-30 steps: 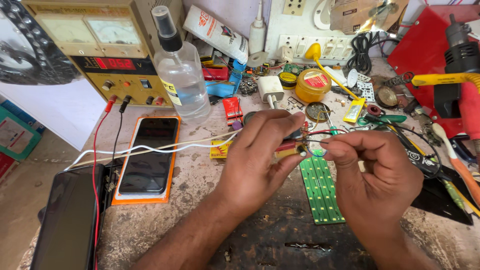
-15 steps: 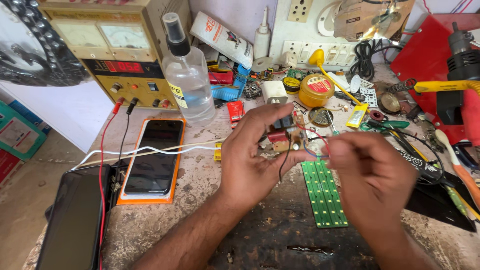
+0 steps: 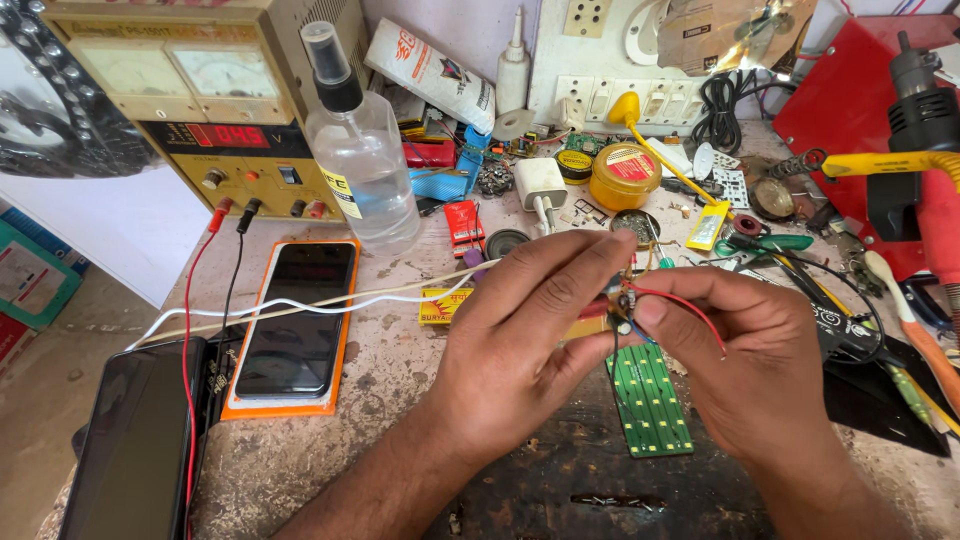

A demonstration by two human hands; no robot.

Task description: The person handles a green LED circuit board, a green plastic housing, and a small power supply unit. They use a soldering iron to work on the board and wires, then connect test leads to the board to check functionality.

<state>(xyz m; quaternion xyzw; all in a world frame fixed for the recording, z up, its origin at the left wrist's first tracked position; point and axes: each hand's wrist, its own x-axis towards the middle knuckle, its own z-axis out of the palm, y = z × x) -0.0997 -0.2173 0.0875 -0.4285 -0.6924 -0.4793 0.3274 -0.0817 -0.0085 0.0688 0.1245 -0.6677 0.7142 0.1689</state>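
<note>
With both the left hand [image 3: 520, 340] and the right hand [image 3: 740, 350] pinched on the small wired component [image 3: 622, 300], the red wire [image 3: 690, 310] should stay slack above the green LED board [image 3: 650, 400].

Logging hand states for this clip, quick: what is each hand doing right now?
Left hand: closed, fingers pinching a small wired component.
Right hand: closed, fingertips pinching the same component, by its red wire.
</note>
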